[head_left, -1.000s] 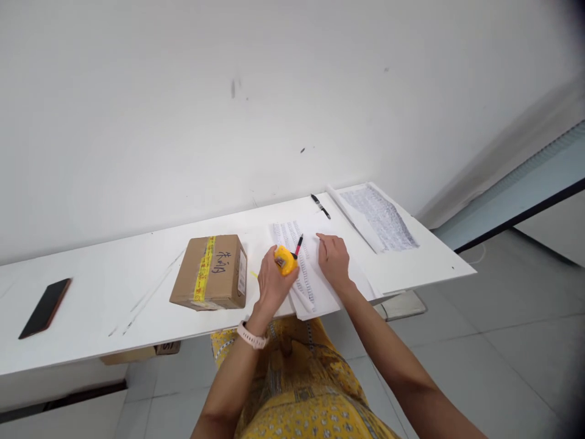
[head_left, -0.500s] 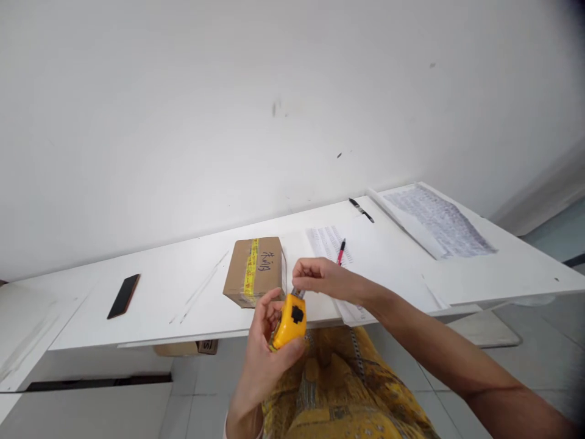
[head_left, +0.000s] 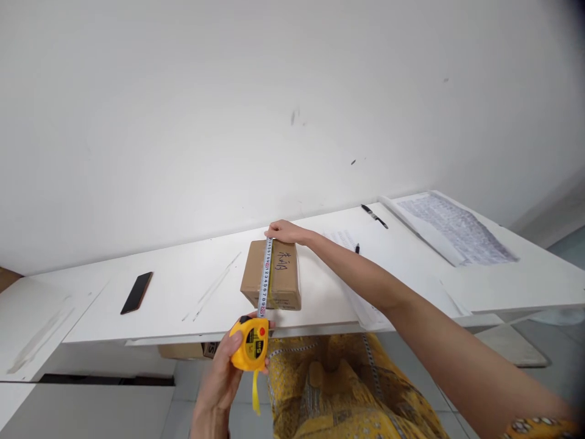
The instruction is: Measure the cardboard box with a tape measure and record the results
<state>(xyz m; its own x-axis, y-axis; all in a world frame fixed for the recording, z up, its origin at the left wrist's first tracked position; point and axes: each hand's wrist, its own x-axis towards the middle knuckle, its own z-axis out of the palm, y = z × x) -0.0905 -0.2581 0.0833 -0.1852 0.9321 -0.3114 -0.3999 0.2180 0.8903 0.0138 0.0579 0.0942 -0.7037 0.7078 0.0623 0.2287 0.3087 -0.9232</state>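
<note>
My left hand [head_left: 226,360] is closed around a yellow tape measure [head_left: 250,344], just in front of the desk's near edge. From its case the pulled-out blade [head_left: 265,277] runs across the top of a brown cardboard box [head_left: 287,274], which has handwriting on it. At the box's far edge my right hand [head_left: 284,231] pinches the blade's end; its fingertips are partly hidden. A yellow strap [head_left: 255,393] dangles below the case.
A phone [head_left: 137,292] lies on the white desk [head_left: 183,305] to the left. Right of the box are printed sheets [head_left: 365,305], a black pen [head_left: 373,216], and a handwritten sheet [head_left: 457,225]. Behind the desk rises a wall [head_left: 228,122]. Another box [head_left: 183,350] shows underneath.
The blade has been drawn out of the case and laid over the box. My right hand has moved to the box's far edge, while my left hand turned the case and shifted left.
</note>
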